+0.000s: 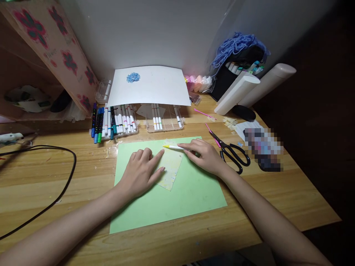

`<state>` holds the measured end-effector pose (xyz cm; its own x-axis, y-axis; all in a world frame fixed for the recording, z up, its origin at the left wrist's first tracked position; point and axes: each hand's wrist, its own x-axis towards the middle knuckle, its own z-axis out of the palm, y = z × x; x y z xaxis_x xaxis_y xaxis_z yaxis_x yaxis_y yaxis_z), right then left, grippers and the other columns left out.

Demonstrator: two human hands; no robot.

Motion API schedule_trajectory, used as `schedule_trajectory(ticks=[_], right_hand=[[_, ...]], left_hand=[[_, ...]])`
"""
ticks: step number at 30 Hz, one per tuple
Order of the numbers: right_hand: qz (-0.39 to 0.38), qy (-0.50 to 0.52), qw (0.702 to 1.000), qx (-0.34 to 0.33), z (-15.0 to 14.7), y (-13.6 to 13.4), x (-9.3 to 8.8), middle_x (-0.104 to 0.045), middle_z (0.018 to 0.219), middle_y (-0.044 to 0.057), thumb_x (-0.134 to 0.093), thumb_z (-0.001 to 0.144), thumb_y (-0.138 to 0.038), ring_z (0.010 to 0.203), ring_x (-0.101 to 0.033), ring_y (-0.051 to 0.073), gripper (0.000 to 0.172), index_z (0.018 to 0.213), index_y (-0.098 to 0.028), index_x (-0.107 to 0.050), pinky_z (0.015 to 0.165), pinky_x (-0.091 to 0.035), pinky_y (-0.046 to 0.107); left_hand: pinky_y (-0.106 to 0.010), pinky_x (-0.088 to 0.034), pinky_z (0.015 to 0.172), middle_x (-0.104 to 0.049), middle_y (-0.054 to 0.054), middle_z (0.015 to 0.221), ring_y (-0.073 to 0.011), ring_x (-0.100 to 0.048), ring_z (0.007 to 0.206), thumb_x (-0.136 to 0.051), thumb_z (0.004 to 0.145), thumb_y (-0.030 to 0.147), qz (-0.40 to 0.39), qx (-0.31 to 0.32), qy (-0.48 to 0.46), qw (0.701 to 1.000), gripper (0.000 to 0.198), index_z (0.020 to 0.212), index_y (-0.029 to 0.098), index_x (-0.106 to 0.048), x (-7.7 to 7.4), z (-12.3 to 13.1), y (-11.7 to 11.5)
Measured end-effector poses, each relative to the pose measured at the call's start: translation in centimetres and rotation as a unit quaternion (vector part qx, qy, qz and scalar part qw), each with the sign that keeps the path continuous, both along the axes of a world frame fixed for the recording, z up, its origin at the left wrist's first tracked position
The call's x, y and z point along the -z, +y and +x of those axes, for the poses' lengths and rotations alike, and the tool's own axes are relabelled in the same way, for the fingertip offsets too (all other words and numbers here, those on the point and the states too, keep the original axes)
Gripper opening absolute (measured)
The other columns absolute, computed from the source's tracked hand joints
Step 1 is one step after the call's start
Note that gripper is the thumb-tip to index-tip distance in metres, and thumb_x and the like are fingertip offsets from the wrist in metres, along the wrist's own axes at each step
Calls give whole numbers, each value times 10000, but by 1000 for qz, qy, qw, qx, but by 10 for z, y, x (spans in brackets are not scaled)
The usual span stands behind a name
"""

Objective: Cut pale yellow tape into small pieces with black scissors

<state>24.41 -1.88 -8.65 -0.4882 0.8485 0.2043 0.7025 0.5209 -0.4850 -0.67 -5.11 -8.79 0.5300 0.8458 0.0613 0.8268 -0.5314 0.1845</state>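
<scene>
A green sheet of paper [199,192] lies on the wooden table, with a smaller, pale yellow-tinted piece of paper [169,171] on top of it. My left hand [141,170] rests on the small piece, its index finger and thumb stretched out and apart, the other fingers bent; it holds nothing. Between the fingers of my right hand [202,153] is a white marker [173,147] with a yellow tip, held low and nearly level over the upper part of the small paper. Whether the tip touches the paper I cannot tell.
Black-handled scissors [231,151] lie right of the green sheet. Behind are open cases of markers [122,122] and a white sheet with a blue patch [155,88]. A black cable [72,170] loops at left. Two white tubes [238,94] stand tilted near a black pen holder [222,83].
</scene>
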Motion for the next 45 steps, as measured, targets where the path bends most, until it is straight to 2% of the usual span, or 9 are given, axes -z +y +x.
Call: schedule_trajectory(ticks=[6, 10, 15, 18, 22, 26, 31, 45], right_hand=[[33, -26, 999, 24, 3, 3, -2, -608, 759, 53, -478, 893, -202, 736, -515, 190, 310, 1161, -216, -632, 652, -398, 296], [16, -17, 999, -28, 4, 3, -1, -621, 780, 49, -479, 893, -198, 731, -519, 179, 306, 1159, -212, -630, 662, -406, 292], [43, -35, 998, 2, 6, 4, 0, -626, 764, 62, -476, 893, -199, 723, -526, 189, 301, 1147, -193, -638, 650, -405, 299], [36, -32, 998, -31, 7, 4, -1, -632, 774, 61, -480, 890, -195, 722, -533, 186, 297, 1140, -193, -641, 649, -411, 297], [46, -35, 998, -14, 9, 4, -1, -633, 762, 65, -478, 893, -198, 710, -530, 188, 295, 1137, -188, -643, 642, -411, 303], [28, -33, 998, -49, 12, 4, 0, -636, 766, 60, -479, 894, -203, 716, -540, 185, 288, 1130, -201, -646, 633, -413, 294], [30, -10, 999, 7, 14, 6, 3, -656, 822, 77, -473, 895, -192, 744, -559, 193, 303, 1156, -173, -625, 679, -434, 312], [37, 6, 999, 28, 4, 4, 5, -644, 787, 70, -471, 896, -199, 722, -559, 198, 297, 1148, -190, -629, 674, -443, 322]], left_hand=[[-378, -336, 744, -478, -93, 920, -234, -389, 810, -302, 911, 478, 12, 6, 10, 1000, 532, 1359, 218, -424, -1, 2, -1], [-376, -338, 746, -476, -92, 922, -232, -390, 812, -298, 911, 485, 12, 4, 11, 1000, 534, 1354, 216, -429, 0, 2, -1], [-373, -340, 744, -474, -88, 912, -228, -387, 806, -298, 912, 486, 10, 3, 13, 1000, 538, 1359, 214, -421, 1, 1, 0], [-372, -340, 740, -473, -87, 910, -227, -384, 803, -294, 911, 494, 11, 6, 14, 1000, 543, 1361, 217, -418, 1, 1, 0], [-368, -340, 738, -468, -84, 902, -224, -382, 800, -293, 913, 490, 11, 4, 12, 1000, 539, 1362, 218, -415, 1, 2, 0], [-366, -339, 732, -467, -83, 902, -222, -380, 798, -292, 912, 492, 11, 5, 11, 1000, 540, 1360, 218, -417, 2, 1, 0], [-365, -340, 736, -467, -83, 905, -222, -381, 801, -292, 913, 488, 10, 4, 9, 1000, 533, 1354, 219, -424, 2, 1, -1], [-371, -342, 731, -478, -89, 910, -230, -389, 802, -304, 911, 482, 5, 3, 4, 1000, 531, 1355, 216, -426, 1, 2, 0]])
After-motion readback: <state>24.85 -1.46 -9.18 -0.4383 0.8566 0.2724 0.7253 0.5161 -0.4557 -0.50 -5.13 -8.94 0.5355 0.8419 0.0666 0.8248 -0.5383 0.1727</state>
